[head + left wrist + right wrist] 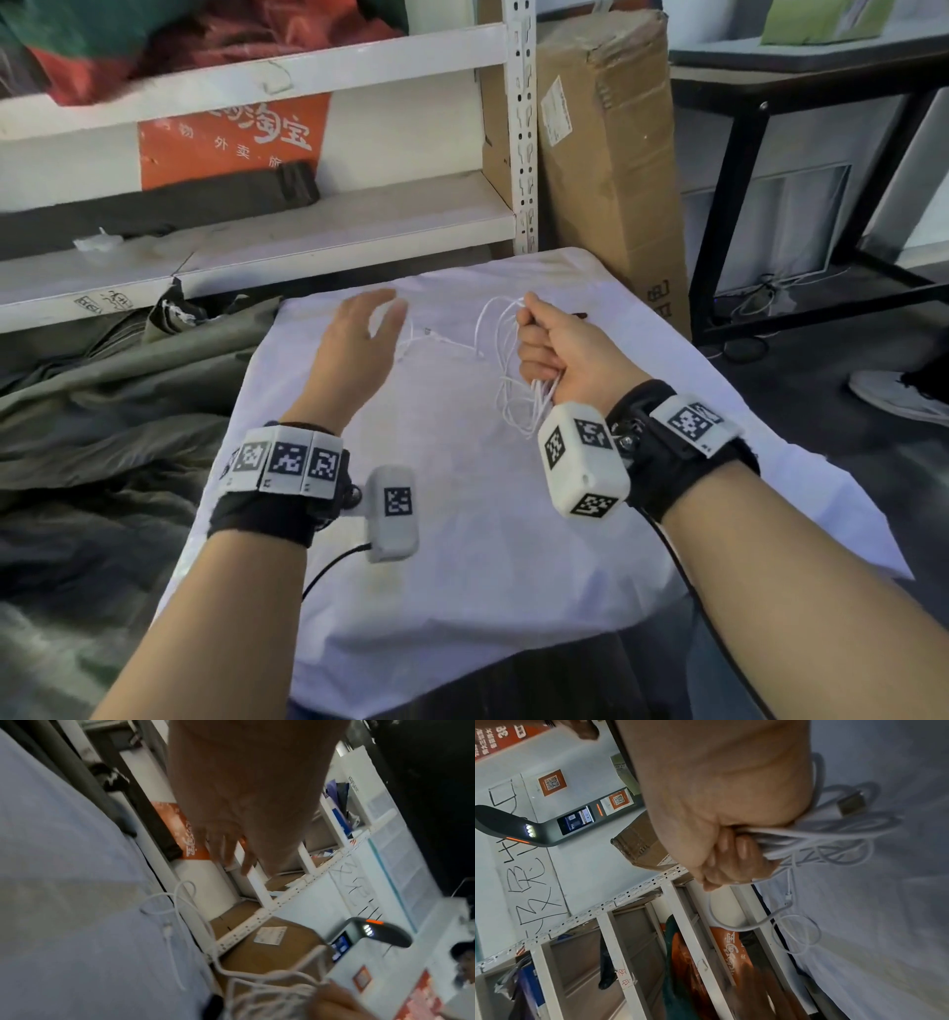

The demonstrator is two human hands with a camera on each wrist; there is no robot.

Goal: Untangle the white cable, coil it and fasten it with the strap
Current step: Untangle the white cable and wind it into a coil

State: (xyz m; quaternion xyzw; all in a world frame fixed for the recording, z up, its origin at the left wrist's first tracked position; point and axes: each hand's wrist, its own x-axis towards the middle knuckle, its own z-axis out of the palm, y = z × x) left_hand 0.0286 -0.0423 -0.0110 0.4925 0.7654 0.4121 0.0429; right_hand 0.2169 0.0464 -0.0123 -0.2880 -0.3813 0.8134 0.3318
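My right hand [536, 342] is curled into a fist round several loops of the white cable [518, 406], which hang below it over the white cloth. In the right wrist view the loops [829, 843] stick out of the fist [731, 845] and a USB plug [852, 806] lies beside them. The cable's loose end with a small connector [436, 336] trails left across the cloth. My left hand [382, 316] hovers over that end with fingers spread and holds nothing. A small dark strip [579, 315] peeks out behind my right hand.
The table under the white cloth [462, 539] is small. White metal shelving [521, 128] stands right behind it, with a tall cardboard box [611, 169] at the back right. Grey-green fabric [102, 411] lies heaped to the left. A black table frame [729, 205] stands on the right.
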